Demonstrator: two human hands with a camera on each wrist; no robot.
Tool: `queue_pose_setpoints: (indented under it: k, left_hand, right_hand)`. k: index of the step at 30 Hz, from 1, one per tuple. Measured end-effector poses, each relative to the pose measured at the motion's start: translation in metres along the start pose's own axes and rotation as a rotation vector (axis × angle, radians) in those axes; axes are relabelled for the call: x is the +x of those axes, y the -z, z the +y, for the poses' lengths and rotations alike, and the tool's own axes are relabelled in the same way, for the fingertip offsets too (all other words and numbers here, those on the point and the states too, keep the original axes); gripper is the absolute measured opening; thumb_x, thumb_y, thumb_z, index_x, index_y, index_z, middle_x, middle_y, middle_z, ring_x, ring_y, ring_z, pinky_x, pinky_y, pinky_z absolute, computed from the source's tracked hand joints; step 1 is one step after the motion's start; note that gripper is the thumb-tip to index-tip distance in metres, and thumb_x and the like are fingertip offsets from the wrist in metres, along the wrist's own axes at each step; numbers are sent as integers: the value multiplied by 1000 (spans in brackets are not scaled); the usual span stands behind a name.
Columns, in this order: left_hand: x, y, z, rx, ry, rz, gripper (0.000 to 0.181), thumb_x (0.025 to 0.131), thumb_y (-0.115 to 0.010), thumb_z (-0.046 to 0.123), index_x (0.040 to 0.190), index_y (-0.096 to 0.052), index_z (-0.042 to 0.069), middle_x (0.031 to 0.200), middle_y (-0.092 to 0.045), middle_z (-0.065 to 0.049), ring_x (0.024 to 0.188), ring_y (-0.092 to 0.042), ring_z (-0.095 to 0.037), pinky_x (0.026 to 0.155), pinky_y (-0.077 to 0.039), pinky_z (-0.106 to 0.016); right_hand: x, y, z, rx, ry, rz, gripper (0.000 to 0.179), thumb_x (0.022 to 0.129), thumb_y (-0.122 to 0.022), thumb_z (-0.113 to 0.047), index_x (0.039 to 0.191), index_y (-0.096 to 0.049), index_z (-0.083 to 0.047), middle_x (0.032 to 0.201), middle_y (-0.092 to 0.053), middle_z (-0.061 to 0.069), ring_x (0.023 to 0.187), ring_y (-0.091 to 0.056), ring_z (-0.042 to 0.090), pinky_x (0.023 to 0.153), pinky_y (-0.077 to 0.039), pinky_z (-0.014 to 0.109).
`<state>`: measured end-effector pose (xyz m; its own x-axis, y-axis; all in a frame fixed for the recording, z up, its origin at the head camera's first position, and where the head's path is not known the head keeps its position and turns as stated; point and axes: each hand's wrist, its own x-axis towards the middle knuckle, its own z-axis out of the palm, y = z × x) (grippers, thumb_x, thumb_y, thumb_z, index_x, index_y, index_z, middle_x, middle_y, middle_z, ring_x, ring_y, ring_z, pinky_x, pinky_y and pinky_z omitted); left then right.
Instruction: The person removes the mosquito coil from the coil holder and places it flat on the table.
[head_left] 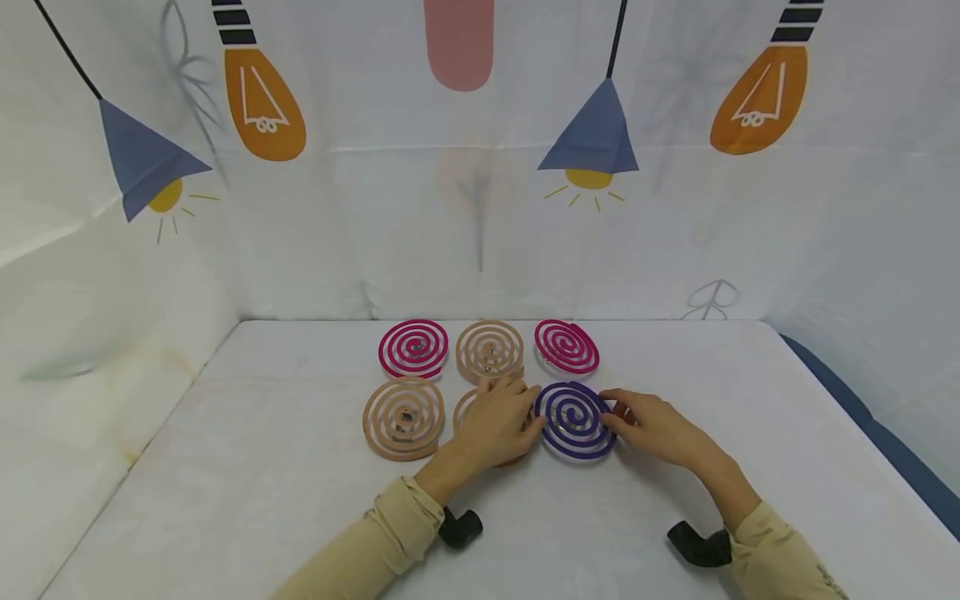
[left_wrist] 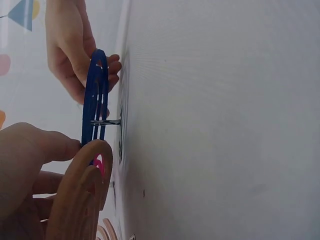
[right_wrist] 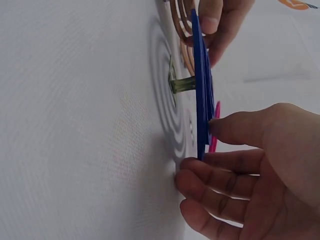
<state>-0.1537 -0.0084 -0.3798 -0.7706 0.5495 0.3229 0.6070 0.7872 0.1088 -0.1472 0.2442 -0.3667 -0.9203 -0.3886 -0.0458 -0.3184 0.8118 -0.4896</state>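
A dark blue mosquito coil [head_left: 573, 414] lies level at the right end of the front row. Under its middle is a small metal stand [right_wrist: 183, 84], which holds it above the white table. My right hand [head_left: 660, 429] pinches the coil's right edge, thumb on top and fingers below. At the opposite edge, my left hand [head_left: 495, 425] holds the coil by thumb and fingertips. That hand partly covers a tan mosquito coil [left_wrist: 80, 185] directly beside the blue one.
Another tan coil [head_left: 403, 418] is at the front left. Behind stand a pink coil [head_left: 413, 348], a tan coil [head_left: 490, 351] and a second pink coil [head_left: 567, 346], which sits tilted. A printed white cloth [head_left: 480, 233] encloses the white table [head_left: 225, 467] at the back and sides.
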Motion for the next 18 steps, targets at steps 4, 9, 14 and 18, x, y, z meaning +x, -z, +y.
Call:
queue_pose_setpoints:
  k: [4, 9, 14, 18]
  left_hand:
    - [0, -1, 1, -34, -5, 4, 38, 89, -58, 36, 120, -64, 15, 96, -63, 3, 96, -56, -15, 82, -34, -36]
    - [0, -2, 2, -62, 7, -1, 38, 89, -59, 35, 121, -63, 15, 96, -62, 2, 95, -56, -16, 78, -32, -34]
    - [0, -2, 2, -76, 8, 3, 37, 89, -59, 36, 120, -64, 16, 95, -62, 3, 94, -56, -17, 78, -33, -34]
    - [-1, -2, 2, -76, 6, 6, 39, 90, -58, 37, 121, -63, 15, 96, -62, 4, 96, -57, -17, 79, -34, -34]
  right_hand:
    - [-1, 1, -2, 9, -10, 3, 42, 94, -57, -26, 127, -54, 0, 86, -62, 0, 75, -52, 9, 62, -45, 24]
    - [-1, 2, -2, 15, 3, 17, 41, 94, -57, -23, 126, -55, 1, 85, -61, -1, 74, -51, 9, 60, -44, 22]
    - [0, 2, -2, 22, 12, 26, 39, 94, -56, -21, 126, -55, 2, 84, -60, -1, 73, -51, 9, 59, -44, 22]
    - [0, 1, -1, 21, 6, 32, 38, 94, -57, -19, 126, -55, 2, 83, -60, -1, 72, -51, 9, 59, -44, 21]
